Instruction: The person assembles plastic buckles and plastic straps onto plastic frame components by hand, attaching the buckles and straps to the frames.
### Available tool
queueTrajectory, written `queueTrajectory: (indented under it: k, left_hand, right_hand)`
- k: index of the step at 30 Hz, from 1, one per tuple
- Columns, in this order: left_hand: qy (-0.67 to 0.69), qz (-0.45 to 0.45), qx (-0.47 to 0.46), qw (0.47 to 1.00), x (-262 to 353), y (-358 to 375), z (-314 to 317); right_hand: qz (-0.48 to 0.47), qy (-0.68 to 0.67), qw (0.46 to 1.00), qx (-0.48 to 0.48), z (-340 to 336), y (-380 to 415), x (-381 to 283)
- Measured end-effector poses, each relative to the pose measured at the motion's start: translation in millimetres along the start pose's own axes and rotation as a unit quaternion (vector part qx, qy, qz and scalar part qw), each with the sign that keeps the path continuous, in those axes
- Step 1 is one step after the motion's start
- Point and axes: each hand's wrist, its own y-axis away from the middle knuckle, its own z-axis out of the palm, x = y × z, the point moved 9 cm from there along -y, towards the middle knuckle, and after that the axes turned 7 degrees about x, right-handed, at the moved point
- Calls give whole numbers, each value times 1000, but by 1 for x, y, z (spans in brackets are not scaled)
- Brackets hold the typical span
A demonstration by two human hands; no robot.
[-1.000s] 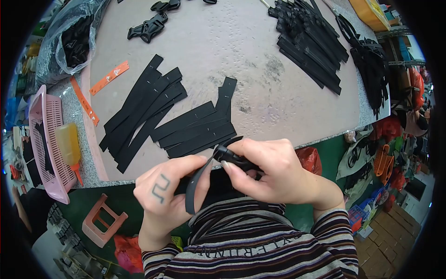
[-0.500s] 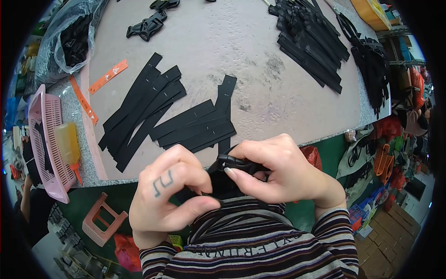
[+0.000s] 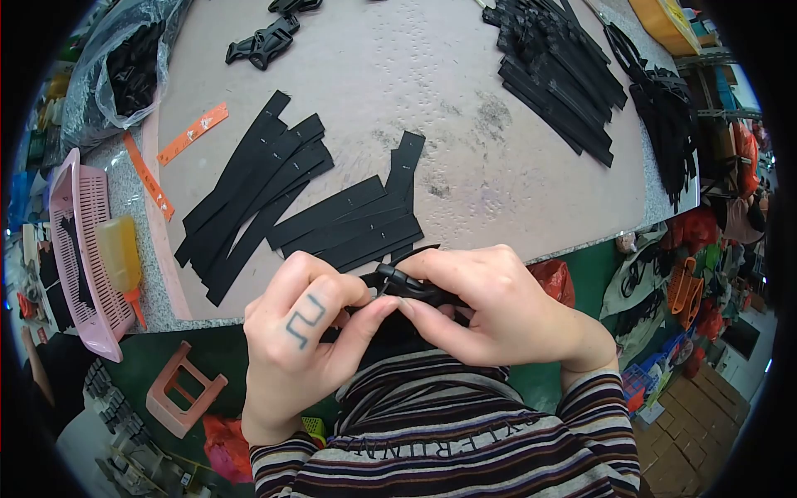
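Observation:
Close to my body, past the table's front edge, my right hand [image 3: 502, 311] grips a black plastic buckle [image 3: 407, 285] between thumb and fingers. My left hand [image 3: 303, 336] is closed in a pinch at the buckle's left end, on what looks like the tip of a black strap; the fingers mostly hide it. Both thumb tips nearly meet just below the buckle. Beyond my hands lie flat black strap pieces [image 3: 349, 216] with small white marks, and a longer fanned stack of black straps [image 3: 257, 178] is to their left.
More black buckles [image 3: 264, 41] lie at the back left, near a clear bag [image 3: 91, 91] of black parts. Bundled black straps [image 3: 564, 75] sit at the back right. A pink basket [image 3: 91, 249], a yellow bottle [image 3: 122, 253] and orange strips [image 3: 193, 133] are at left.
My left hand has moved up and right, bringing its pinched fingers to the buckle. The buckle has tilted and shifted slightly left in my right hand.

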Motion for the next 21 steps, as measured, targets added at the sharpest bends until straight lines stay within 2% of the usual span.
queueTrajectory:
  k: [7, 13, 19, 21]
  left_hand:
    - [-25, 36, 57, 997, 1, 2, -6]
    - [81, -43, 42, 995, -15, 2, -7]
    - [-14, 25, 46, 999, 1, 6, -5]
    - [-15, 12, 32, 999, 2, 3, -3]
  right_hand:
    - [-3, 3, 1000, -9, 2, 0, -3]
    - [19, -26, 999, -24, 1, -1, -2]
    - [3, -12, 1000, -15, 1, -2, -4]
    - [-19, 18, 1000, -5, 5, 0, -4]
